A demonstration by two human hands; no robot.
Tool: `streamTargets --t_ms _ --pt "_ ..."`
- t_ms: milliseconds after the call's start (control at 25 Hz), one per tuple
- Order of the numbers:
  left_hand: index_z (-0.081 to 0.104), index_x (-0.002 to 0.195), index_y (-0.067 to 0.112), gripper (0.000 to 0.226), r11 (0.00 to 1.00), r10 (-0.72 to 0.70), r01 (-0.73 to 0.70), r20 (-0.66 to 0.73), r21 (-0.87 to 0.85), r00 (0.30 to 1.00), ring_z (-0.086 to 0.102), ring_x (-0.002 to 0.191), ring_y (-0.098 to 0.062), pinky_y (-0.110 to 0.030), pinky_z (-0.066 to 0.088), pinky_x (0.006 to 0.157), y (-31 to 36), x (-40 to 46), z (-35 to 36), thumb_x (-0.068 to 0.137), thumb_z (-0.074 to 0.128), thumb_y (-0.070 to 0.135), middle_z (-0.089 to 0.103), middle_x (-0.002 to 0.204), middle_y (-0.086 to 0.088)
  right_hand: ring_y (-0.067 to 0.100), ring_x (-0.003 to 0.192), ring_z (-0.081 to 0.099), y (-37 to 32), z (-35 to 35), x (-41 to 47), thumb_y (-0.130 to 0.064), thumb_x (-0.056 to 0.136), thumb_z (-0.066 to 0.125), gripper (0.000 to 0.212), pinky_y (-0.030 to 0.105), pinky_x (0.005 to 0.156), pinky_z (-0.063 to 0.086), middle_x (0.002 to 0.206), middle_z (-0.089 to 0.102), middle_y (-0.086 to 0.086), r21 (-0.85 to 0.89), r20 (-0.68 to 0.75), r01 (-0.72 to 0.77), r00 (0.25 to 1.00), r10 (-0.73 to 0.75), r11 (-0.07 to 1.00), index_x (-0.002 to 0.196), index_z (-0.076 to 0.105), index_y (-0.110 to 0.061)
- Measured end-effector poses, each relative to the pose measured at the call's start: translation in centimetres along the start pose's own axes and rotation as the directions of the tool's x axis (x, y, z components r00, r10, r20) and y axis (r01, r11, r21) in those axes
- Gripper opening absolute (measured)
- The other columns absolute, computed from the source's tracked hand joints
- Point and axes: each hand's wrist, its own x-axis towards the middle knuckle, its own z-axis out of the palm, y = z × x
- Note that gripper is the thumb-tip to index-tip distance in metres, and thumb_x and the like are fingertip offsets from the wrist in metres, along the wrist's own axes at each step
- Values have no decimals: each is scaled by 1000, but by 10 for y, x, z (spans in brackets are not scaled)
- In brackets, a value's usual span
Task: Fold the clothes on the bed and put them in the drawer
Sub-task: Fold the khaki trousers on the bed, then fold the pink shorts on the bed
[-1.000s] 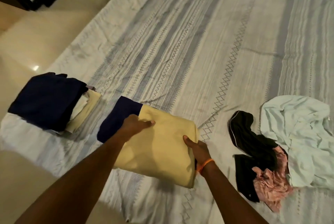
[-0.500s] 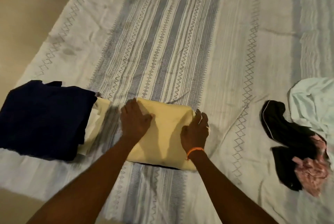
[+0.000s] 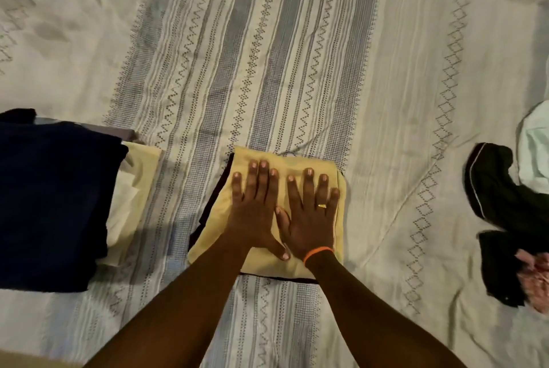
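A folded yellow garment (image 3: 217,220) with a dark layer showing at its edges lies on the striped bedspread (image 3: 267,70) in the middle of the view. My left hand (image 3: 255,213) and my right hand (image 3: 309,216) lie flat on top of it side by side, fingers straight and spread, pressing it down. A stack of folded clothes sits to the left: a navy piece (image 3: 50,204) over a pale yellow one (image 3: 130,198). Unfolded clothes lie at the right edge: a black garment (image 3: 499,213), a pink one (image 3: 534,281) and a pale green one (image 3: 534,154).
The bedspread stretches wide and bare beyond the garment. A strip of floor shows at the bottom left corner.
The yellow garment went from a larger fold to a smaller square. Both hands moved from its edges onto its top and now lie flat together. The view has come closer.
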Motion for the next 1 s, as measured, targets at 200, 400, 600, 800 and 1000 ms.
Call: streamTargets --t_ms 200,400,600,800,1000 --pt "-1 152 -5 172 999 -26 27 77 -16 997 -17 145 -45 -68 -15 109 2 6 6 24 35 105 -12 158 -29 44 148 -1 2 7 3 -56 95 37 72 67 115 5 163 5 16 10 -6 13 1000 -13 1000 156 18 -22" --pt "-12 149 -6 177 990 -139 132 169 52 976 -27 141 -47 -70 -15 107 25 -7 -35 18 37 103 -22 154 -31 40 149 -8 11 -37 -7 -54 96 34 73 62 117 -1 163 -4 14 111 77 49 995 -58 993 157 9 -21" --pt "-16 150 -1 152 950 -310 309 178 32 934 -13 145 -48 -60 -4 115 105 -27 -80 55 79 70 -18 156 -30 37 145 26 91 -78 -52 -35 91 58 65 62 112 25 155 30 20 274 117 -56 993 25 960 147 37 -10" --pt "35 145 -4 80 951 -257 251 -8 -179 966 31 137 -49 -55 25 112 261 -33 -74 80 59 36 30 148 -33 38 134 38 273 -93 -143 -31 92 57 62 50 104 37 148 36 19 344 210 -542 840 500 767 145 36 -6" --pt "43 141 9 91 960 -106 146 174 -238 979 47 122 -33 -37 38 100 412 -28 -49 67 26 59 49 133 -13 46 139 26 429 -72 -211 -38 96 55 71 57 110 28 157 11 27 162 407 -816 567 716 554 153 18 -18"
